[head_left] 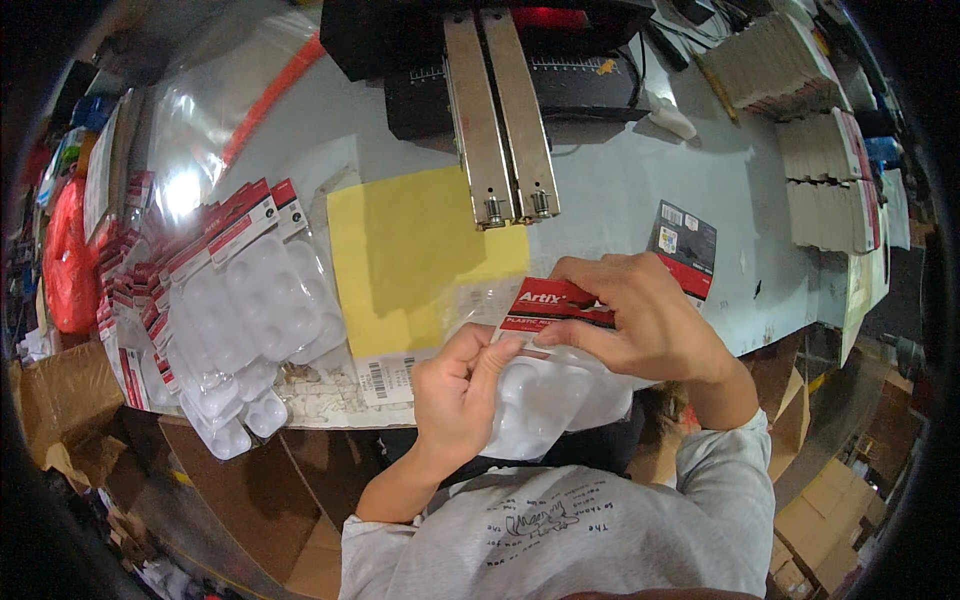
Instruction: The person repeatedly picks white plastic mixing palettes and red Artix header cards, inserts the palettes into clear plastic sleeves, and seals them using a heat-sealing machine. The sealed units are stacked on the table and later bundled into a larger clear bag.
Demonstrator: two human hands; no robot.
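In front of my chest is a clear bag holding a white plastic paint palette [535, 400] with rounded wells. Across its top edge sits a red and black header card [545, 303]. My left hand [455, 385] pinches the bag's upper left corner between thumb and fingers. From above, my right hand [635, 315] grips the header card, its thumb pressed on the front and its fingers behind. Just beyond that wrist lies a dark grey and red card [687, 245] on the table.
A black bench machine [420, 100] with two metal arms [500, 120] reaches toward me. Under them lies a yellow sheet [410, 235]. Bagged palettes with red header cards [240, 300] pile up at left. Card stacks [825, 150] line the right side. Cardboard boxes [835, 520] stand below the table.
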